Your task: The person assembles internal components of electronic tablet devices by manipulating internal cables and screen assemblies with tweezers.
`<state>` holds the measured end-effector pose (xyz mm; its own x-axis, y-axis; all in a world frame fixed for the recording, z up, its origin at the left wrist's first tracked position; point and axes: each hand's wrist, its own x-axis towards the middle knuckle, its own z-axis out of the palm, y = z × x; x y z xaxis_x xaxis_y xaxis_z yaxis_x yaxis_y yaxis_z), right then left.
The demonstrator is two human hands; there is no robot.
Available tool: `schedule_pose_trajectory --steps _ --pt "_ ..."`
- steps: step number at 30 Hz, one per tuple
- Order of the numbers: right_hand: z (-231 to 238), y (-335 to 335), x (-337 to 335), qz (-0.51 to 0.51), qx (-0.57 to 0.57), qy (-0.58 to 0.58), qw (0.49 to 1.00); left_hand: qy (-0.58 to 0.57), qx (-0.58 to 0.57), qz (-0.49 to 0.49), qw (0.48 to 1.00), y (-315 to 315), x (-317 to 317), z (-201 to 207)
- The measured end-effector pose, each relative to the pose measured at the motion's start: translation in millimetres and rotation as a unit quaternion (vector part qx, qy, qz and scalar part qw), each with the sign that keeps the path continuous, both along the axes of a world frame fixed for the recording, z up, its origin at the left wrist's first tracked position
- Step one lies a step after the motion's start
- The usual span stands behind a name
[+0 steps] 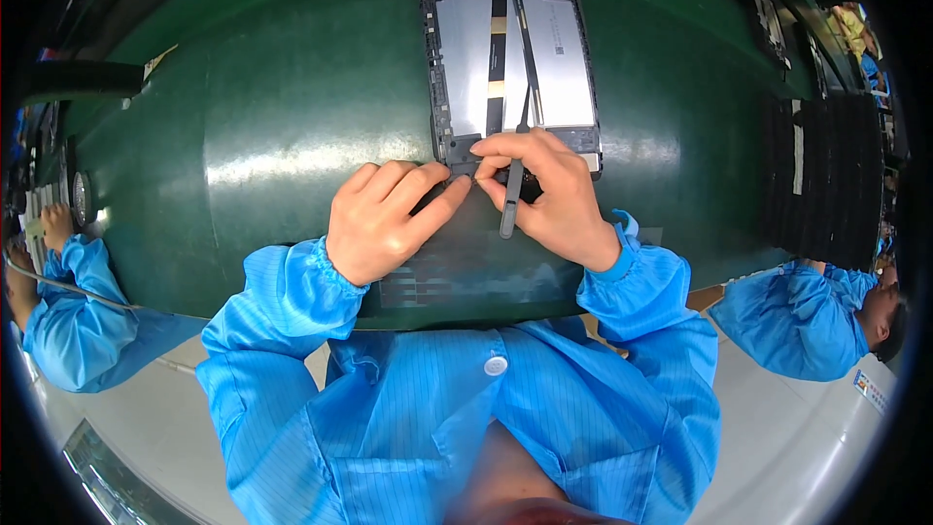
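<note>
White glare streaks the green table point(292, 87) left and right of centre; at upper centre the metal plate point(566, 68) gleams. My left hand point(379, 222) and right hand point(564, 199) look bright, fairly sharp; edges bow toward the black rim.

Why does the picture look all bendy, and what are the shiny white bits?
In the head view, the fisheye lens bows the table and leaves black corners; also in the head view, white glare sits on the table either side of the device, and its silver panel shines.
</note>
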<state>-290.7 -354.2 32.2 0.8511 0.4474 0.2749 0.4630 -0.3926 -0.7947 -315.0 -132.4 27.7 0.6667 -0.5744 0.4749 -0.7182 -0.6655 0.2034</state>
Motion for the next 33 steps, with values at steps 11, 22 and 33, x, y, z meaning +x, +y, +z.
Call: schedule_pose_trajectory --steps 11,22,33 --pt "-2 -4 -1 -0.007 0.018 0.029 0.999 0.013 -0.010 -0.027 1.000 5 0 -6" --pt "10 -14 -5 -0.004 0.042 0.051 0.998 0.024 0.008 -0.018 1.000 2 -1 -3" --pt "-1 -20 -26 -0.046 0.132 0.219 0.966 0.076 -0.001 0.003 0.997 2 -2 -2"
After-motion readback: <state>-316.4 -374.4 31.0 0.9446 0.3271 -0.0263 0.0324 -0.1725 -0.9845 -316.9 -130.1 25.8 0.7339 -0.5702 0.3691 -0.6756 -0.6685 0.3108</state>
